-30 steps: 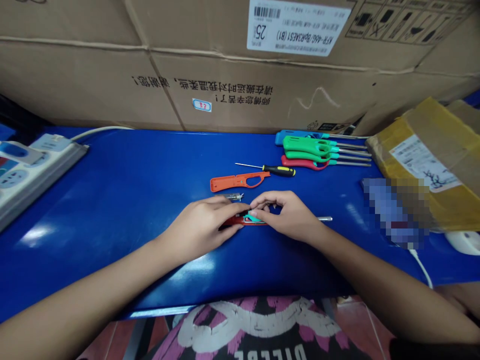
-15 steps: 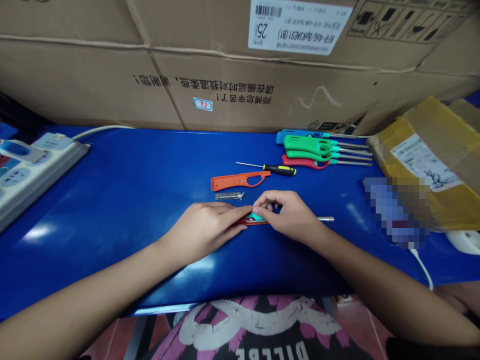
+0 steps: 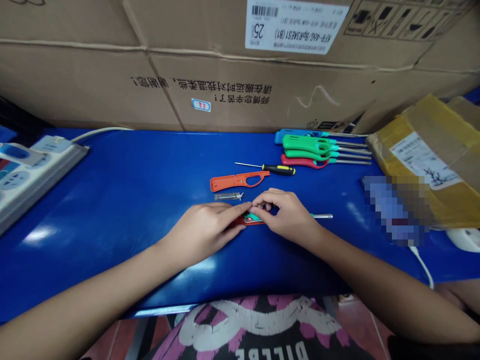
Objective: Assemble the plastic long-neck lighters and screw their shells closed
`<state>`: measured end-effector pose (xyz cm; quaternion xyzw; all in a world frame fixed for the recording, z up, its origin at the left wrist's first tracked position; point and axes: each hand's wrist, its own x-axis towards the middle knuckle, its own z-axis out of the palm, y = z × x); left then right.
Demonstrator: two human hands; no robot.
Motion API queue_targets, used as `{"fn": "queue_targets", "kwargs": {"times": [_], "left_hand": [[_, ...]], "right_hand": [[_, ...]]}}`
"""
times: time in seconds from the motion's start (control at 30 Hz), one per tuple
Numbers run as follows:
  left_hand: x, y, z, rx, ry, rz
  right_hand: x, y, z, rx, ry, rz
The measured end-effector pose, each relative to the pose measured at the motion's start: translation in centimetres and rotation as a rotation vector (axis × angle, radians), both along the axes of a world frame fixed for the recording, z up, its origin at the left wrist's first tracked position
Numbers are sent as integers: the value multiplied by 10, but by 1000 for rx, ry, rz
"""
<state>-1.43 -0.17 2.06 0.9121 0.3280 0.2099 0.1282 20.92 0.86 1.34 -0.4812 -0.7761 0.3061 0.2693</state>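
Observation:
My left hand lies over the handle end of a red long-nosed lighter that rests on the blue table; its fingers press the lighter down. My right hand is curled over the same lighter, fingertips pinched at a small teal trigger part. The lighter's metal nozzle sticks out to the right of that hand. Just beyond the hands lie an orange lighter half-shell and a small metal part.
A black-and-yellow screwdriver lies behind the shell. Several assembled lighters, green, red and blue, are stacked at the back right. Big cardboard boxes wall the back. A power strip sits left, a taped parcel right.
Both hands stay on the red lighter; the left hand has slid slightly toward me, uncovering the small metal part. The right fingers shifted a little at the teal piece.

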Motion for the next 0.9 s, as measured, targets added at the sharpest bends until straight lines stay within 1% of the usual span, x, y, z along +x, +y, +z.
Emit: {"fn": "queue_targets", "kwargs": {"times": [0.07, 0.17, 0.33, 0.6, 0.7, 0.83, 0.9], "left_hand": [[0, 0, 0, -25, -15, 1], [0, 0, 2, -44, -53, -3], [0, 0, 3, -50, -77, -2], [0, 0, 3, -58, -69, -11], [-1, -1, 2, 2, -50, -23], [-1, -3, 1, 116, 18, -34], [0, -4, 1, 126, 30, -17]], "right_hand": [[0, 0, 0, -9, 11, 8], [2, 0, 2, 23, 8, 49], [9, 0, 7, 47, -98, 159], [14, 1, 9, 63, -180, 206], [14, 1, 9, 79, -187, 209], [13, 1, 8, 90, -160, 158], [13, 1, 7, 96, -145, 148]]}}
